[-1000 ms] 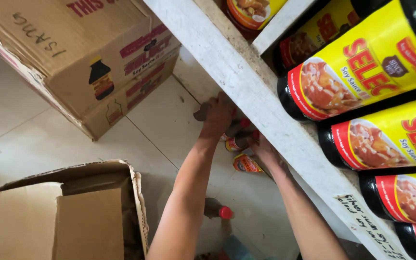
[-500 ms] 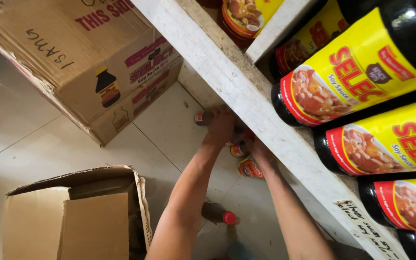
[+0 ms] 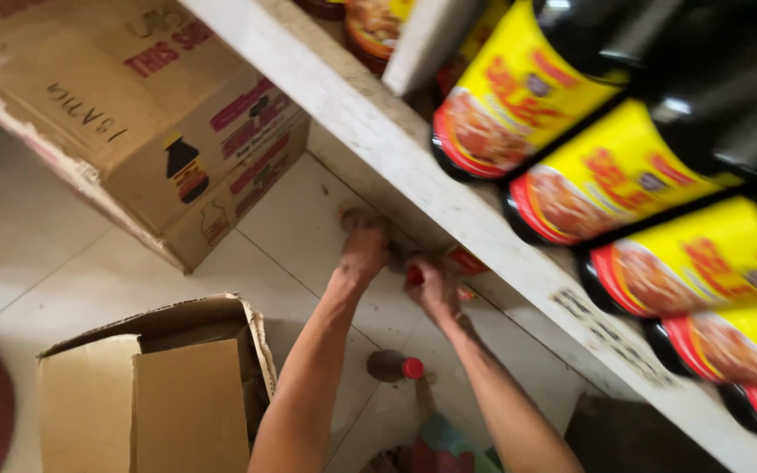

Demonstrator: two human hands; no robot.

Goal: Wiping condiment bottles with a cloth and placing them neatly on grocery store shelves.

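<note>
My left hand [image 3: 365, 250] reaches down near the middle of the frame, under the edge of the white wooden shelf [image 3: 449, 188], and my right hand [image 3: 435, 289] sits just beside it, a little lower and to the right. Both are curled around small red-capped bottles [image 3: 413, 273] tucked at the foot of the shelf, but motion blur and the shelf edge hide the fingers, so I cannot tell how tightly either hand is closed or how many bottles sit there. I also cannot tell which way those bottles point.

One more small dark bottle with a red cap [image 3: 394, 365] lies on its side on the floor between my forearms, in the lower middle of the frame, its long axis running left to right with the cap toward the right.

On the shelf, at the upper right, I count five large dark sauce bottles with yellow and red labels [image 3: 562, 105] in a row running down toward the lower right corner.

Two cardboard boxes are in view: a closed printed carton [image 3: 133, 131] at the upper left, and an open box [image 3: 159, 385] with its flaps up at the lower left.

The floor is pale tile [image 3: 63, 271] with thin dark grout lines.
</note>
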